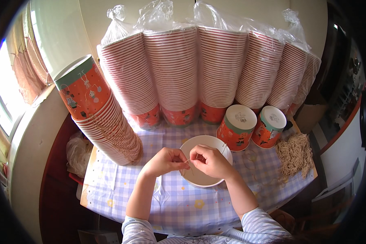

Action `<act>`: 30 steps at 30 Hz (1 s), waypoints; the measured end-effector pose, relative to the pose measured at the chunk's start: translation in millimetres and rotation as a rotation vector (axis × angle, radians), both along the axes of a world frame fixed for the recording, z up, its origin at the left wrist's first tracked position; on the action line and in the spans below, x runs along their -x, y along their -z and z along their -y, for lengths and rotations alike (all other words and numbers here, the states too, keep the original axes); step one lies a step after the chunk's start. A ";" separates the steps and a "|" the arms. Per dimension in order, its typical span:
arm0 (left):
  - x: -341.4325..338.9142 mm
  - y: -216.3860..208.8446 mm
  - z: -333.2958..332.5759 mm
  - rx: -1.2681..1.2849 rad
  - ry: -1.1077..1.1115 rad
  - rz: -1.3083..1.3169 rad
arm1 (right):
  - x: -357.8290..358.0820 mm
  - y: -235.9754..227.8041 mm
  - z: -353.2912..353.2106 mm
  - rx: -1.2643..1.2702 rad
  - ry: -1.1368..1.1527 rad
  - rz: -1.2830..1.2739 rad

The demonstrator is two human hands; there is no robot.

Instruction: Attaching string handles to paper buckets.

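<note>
Both of my hands meet above a round paper tub with a white inside, which stands mouth up on the table. Thumb and fingertips of my left hand pinch a thin tan string. My right hand pinches the same string close by, fingers curled. A thin strand also shows at the tub's right rim, beside my right hand. Part of the tub is hidden behind my hands. Behind it, two orange paper tubs with green bands stand bottom up.
A tangled heap of tan string lies at the table's right edge. On the left leans a tall stack of upturned orange tubs, with strings draped down its side. Several plastic-wrapped tub stacks line the back. A checked cloth covers the table.
</note>
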State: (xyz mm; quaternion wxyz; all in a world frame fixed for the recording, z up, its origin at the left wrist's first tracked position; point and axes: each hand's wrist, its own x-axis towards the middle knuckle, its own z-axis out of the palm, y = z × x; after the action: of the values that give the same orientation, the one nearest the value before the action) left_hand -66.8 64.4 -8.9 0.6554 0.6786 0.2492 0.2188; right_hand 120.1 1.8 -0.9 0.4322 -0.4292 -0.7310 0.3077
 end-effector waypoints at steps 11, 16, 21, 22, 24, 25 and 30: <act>7.1 4.2 -9.3 0.149 0.020 0.035 | -2.5 7.0 -4.9 -0.373 -0.111 0.330; 6.3 3.3 -8.7 0.141 0.016 0.029 | 0.2 8.2 -6.3 -0.499 -0.118 0.332; 7.7 3.3 -9.9 0.094 0.017 -0.006 | 1.3 5.6 -6.0 -0.496 -0.110 0.334; 7.9 2.3 -9.8 0.096 0.018 -0.006 | 1.6 5.0 -6.1 -0.487 -0.098 0.319; 9.5 -2.4 -7.7 0.073 -0.017 0.002 | 2.1 6.2 -7.7 -0.476 -0.078 0.273; 10.9 -3.3 -8.2 0.073 -0.016 0.002 | 2.2 6.2 -8.0 -0.466 -0.058 0.227; 15.4 -2.8 -9.8 0.028 -0.026 0.010 | 1.0 7.5 -9.0 -0.437 -0.098 0.192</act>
State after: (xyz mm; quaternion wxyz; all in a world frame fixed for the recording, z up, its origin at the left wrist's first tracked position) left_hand -82.2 74.1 -6.1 0.6631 0.6651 0.2576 0.2271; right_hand 119.1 10.8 -8.4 0.4278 -0.3170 -0.8378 0.1205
